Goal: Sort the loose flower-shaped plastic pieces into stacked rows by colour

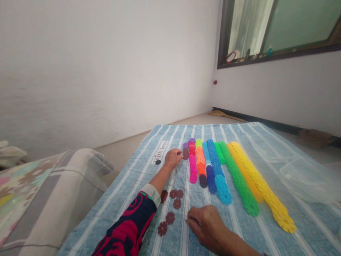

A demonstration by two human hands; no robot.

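Note:
My left hand [173, 158] reaches forward, its fingers pinched at the edge of a short row of brown flower-shaped plastic discs [185, 154]. Whether a disc is between those fingertips I cannot make out. Close to the front, my right hand [207, 225] is closed, thumb against curled fingers; anything inside is hidden. Several loose brown discs [170, 218] lie between my left forearm and my right hand. Overlapping rows of like discs stretch to the right: pink [193, 169], orange [200, 158], dark blue [211, 179], light blue [223, 190], green [239, 185] and yellow [266, 192].
A blue-and-white striped cloth [133, 199] covers the table. One black disc [158, 162] lies by the printed lettering. A clear plastic container [306, 177] stands at the right. At the left is a grey draped cloth [82, 185]; walls rise behind.

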